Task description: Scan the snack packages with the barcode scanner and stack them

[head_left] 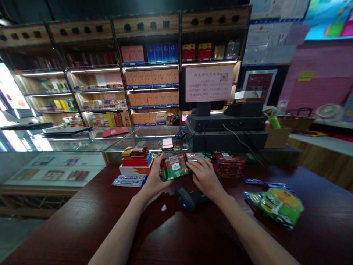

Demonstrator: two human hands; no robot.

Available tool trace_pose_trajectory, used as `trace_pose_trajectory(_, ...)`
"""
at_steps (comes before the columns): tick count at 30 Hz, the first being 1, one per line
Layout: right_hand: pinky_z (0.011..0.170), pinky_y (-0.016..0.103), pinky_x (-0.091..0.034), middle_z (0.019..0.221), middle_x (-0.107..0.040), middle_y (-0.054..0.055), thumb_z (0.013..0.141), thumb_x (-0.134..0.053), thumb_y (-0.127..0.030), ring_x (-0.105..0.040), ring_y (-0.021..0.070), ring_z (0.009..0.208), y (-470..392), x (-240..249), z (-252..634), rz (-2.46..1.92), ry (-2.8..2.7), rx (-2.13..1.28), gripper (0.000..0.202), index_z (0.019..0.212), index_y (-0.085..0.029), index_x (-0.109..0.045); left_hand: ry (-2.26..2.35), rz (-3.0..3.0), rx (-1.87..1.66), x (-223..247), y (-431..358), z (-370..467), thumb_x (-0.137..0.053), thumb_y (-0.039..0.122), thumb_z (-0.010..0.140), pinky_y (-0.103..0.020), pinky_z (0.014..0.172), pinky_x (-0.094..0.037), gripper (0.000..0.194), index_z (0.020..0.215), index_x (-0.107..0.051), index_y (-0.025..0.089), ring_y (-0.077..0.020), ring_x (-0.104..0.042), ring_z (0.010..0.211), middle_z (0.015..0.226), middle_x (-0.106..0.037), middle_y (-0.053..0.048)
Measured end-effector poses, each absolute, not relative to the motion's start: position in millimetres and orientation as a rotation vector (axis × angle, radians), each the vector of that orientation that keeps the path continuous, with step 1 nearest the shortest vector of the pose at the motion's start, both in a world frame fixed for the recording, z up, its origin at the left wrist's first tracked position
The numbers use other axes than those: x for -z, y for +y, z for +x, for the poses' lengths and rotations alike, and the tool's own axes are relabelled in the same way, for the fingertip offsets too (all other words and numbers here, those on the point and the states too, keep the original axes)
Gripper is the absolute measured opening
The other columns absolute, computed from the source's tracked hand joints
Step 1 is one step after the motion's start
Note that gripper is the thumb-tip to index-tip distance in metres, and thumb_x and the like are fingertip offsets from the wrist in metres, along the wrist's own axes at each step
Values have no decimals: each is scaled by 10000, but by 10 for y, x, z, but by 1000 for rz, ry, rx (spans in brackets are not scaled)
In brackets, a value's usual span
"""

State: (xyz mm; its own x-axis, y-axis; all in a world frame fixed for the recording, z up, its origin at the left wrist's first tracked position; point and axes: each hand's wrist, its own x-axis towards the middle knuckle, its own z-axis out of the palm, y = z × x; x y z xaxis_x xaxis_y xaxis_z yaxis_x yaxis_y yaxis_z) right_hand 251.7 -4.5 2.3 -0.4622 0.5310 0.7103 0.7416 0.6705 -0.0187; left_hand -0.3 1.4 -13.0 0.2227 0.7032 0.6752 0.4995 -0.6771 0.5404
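To the left of the grip, red boxes (pixel 135 160) are sitting in a pile, and blue bars (pixel 129 180) are lying flat in front of them. The left hand (pixel 154 179) is curling around the near end of a green-and-brown pack (pixel 175 167), thumb at the lower edge, holding it face up between the two hands. Just below the grip a scanner (pixel 186 198) is lying on the table (pixel 110 228). The right hand (pixel 205 175) is reaching over the pack's right end, fingertips narrowly bunched; whether they are pinching it or only resting there, one cannot tell. The step in hand seems to be positioning the pack, and the next move is probably calling for a steady left hold while the right fingers are squaring that end. Right of the grip, dark red packs (pixel 228 165) are standing stacked; farther right, purple bars (pixel 255 182) and a green bag (pixel 277 206) are lying loose.
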Motion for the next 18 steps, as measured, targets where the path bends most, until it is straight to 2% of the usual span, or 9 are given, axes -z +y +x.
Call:
trace_pose_trajectory(3, 1191, 602, -169, 1390, -596, 90, 833, -526, -101, -350, 310, 1432, -54, -28, 2495, -1009, -2256, 420, 597, 1420, -205, -506, 1153, 2352, -1427, 121, 36, -37, -750, 213, 745, -495, 1177, -317, 996, 1544, -160, 285, -283, -398, 1396, 1489, -393, -118)
trace_pose_trajectory(5, 1192, 639, -130, 1406, -580, 99, 819, -556, -113, -314, 324, 1453, -44, -17, 2469, -1021, -2286, 428, 635, 1443, -203, -475, 1161, 2398, -1402, 122, 55, -76, -747, 222, 750, -493, 1196, -286, 992, 1546, -158, 291, -283, -356, 1423, 1503, -374, -110)
trace_pose_trajectory(10, 1192, 664, -75, 1411, -573, 109, 800, -576, -82, -274, 331, 1473, 34, -7, 2332, -1039, -2340, 393, 662, 1443, -197, -466, 1231, 2503, -1282, 102, 137, -252, -719, 204, 756, -478, 1213, -262, 1002, 1559, -125, 285, -280, -292, 1453, 1533, -314, -110)
trace_pose_trajectory(18, 1175, 678, -67, 1468, -514, 119, 774, -631, -144, -201, 345, 1498, 272, 37, 2029, -1179, -2415, 107, 711, 1458, -195, -442, 1382, 2709, -991, -9, 375, -505, -698, 119, 654, -501, 1158, -331, 1061, 1562, -166, 255, -322, -391, 1366, 1462, -380, -136)
